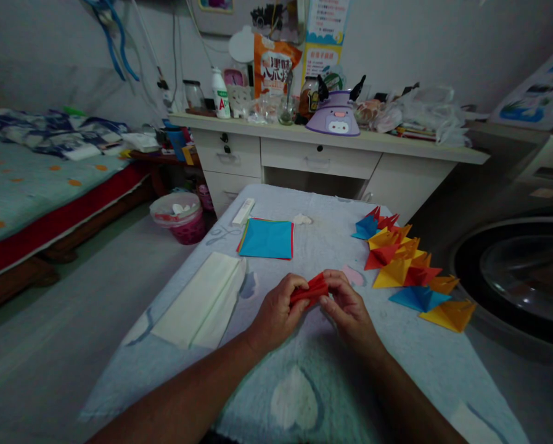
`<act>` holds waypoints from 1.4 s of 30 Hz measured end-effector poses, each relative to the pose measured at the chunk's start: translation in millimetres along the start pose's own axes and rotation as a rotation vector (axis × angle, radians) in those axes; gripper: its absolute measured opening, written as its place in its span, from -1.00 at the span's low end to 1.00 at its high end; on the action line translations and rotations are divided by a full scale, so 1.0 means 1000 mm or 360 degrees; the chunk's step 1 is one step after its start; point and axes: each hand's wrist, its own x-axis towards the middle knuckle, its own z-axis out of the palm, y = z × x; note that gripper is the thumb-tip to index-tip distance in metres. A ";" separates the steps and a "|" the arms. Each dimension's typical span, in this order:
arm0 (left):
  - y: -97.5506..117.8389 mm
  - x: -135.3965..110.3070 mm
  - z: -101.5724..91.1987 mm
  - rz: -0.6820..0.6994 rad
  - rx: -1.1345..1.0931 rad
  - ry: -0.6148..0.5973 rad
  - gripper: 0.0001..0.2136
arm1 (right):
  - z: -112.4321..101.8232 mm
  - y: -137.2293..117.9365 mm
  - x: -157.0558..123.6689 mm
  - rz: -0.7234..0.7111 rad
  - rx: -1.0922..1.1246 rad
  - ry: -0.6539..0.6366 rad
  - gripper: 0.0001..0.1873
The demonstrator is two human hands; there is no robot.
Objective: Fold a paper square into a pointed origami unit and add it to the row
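A folded red paper piece (310,288) is pinched between both hands over the middle of the cloth-covered table (304,394). My left hand (276,311) grips its left end with fingers curled. At its right end my right hand (348,305) pinches it too. To the right lies a row of several folded paper shapes (408,265) in red, yellow, orange and blue. A flat stack of coloured paper squares (267,238), blue on top, lies farther back.
A folded white cloth (204,302) lies at the table's left. A white stick-shaped object (243,211) sits by the far left corner. Behind stands a cluttered white desk (331,154), a bed (36,185) at left, a pink bin (177,216), and a washing machine (516,271) at right.
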 end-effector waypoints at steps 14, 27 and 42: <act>0.002 0.004 -0.002 0.0074 -0.0041 -0.0110 -0.91 | -0.004 0.000 -0.002 0.0051 0.0093 -0.0051 -0.93; -0.007 0.007 -0.007 -0.0322 -0.0470 0.0310 -0.88 | -0.003 0.004 -0.005 0.0146 -0.0118 0.0217 -0.80; -0.003 0.010 -0.006 -0.0410 -0.0689 0.0370 -0.81 | 0.001 -0.002 -0.007 -0.0020 -0.0283 0.0072 -0.70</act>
